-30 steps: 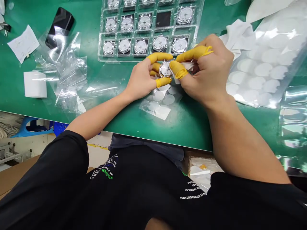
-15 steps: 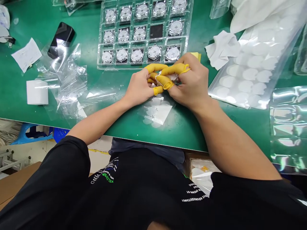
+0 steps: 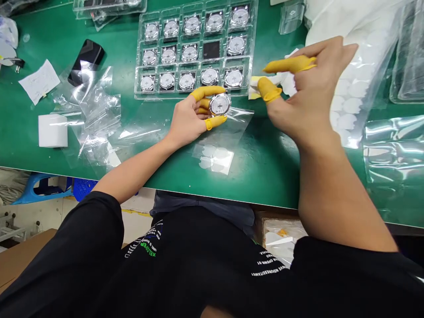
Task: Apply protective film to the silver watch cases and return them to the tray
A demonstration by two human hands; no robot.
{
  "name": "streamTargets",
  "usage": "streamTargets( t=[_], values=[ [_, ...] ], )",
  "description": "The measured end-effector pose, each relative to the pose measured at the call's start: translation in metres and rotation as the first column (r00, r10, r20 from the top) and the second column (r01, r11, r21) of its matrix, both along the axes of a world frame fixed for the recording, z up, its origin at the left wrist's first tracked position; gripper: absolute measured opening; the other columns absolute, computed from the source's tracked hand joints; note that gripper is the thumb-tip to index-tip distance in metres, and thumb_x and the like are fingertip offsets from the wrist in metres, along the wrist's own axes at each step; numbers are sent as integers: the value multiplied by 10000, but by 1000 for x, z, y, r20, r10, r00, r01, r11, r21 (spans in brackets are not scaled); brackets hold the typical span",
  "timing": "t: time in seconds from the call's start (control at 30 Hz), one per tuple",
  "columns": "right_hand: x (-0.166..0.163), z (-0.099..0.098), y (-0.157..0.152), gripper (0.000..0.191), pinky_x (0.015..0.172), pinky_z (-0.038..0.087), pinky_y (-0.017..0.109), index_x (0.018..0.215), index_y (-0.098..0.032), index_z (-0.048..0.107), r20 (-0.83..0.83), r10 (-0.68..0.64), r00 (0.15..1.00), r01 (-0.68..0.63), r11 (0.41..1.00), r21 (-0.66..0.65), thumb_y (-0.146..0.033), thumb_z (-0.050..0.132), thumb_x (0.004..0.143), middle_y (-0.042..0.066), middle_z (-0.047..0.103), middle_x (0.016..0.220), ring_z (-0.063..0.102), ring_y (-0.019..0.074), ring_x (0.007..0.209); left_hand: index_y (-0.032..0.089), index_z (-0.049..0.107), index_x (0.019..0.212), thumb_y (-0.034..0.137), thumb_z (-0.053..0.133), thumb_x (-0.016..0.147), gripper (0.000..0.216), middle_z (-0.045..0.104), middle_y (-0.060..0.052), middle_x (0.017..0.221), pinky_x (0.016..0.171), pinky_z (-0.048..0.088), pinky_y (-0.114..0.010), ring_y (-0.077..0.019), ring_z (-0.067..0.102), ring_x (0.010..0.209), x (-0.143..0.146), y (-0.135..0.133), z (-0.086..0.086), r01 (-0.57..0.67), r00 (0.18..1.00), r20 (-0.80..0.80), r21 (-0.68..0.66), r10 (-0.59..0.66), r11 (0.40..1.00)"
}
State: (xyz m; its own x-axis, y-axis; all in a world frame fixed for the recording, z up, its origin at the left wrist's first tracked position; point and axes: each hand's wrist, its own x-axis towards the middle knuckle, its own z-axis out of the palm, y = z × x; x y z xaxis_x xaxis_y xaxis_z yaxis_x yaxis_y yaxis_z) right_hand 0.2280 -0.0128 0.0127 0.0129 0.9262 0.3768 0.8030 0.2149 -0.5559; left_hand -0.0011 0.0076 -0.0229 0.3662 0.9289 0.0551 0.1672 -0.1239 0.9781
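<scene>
A round silver watch case (image 3: 220,104), white dial up, pinched in the left hand (image 3: 186,119).

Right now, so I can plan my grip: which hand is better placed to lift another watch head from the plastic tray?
Probably the right hand: it is empty and raised beside the tray, while the left hand is holding a watch head.

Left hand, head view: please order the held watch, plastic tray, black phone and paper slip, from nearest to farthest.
1. Silver watch, in the left hand
2. Clear plastic tray, above
3. Black phone, upper left
4. White paper slip, farther left
</scene>
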Motion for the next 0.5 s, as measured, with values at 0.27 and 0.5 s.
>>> streamTargets(
  t=[0.27, 0.5],
  values=[
    [-10, -8, -11, 273, 993, 534, 500, 1010, -276, 751, -325, 253, 911, -333, 918, -218, -426, 816, 791, 31, 743, 953, 684, 288, 997, 284, 614, 1336, 511, 816, 784, 631, 699, -7, 1108, 853, 660, -374, -233, 742, 1074, -4, -1, -3, 55, 993, -113, 161, -37, 985],
    [-9, -5, -10, 224, 867, 590, 399, 938, -272, 736, -407, 226, 885, -344, 906, -246, -423, 829, 801, 28, 739, 889, 693, 257, 975, 281, 658, 1294, 453, 816, 795, 551, 707, 6, 1140, 842, 655, -365, -226, 755, 1053, -5, -5, 0, 135, 985, -133, 215, -108, 967]
  ],
)
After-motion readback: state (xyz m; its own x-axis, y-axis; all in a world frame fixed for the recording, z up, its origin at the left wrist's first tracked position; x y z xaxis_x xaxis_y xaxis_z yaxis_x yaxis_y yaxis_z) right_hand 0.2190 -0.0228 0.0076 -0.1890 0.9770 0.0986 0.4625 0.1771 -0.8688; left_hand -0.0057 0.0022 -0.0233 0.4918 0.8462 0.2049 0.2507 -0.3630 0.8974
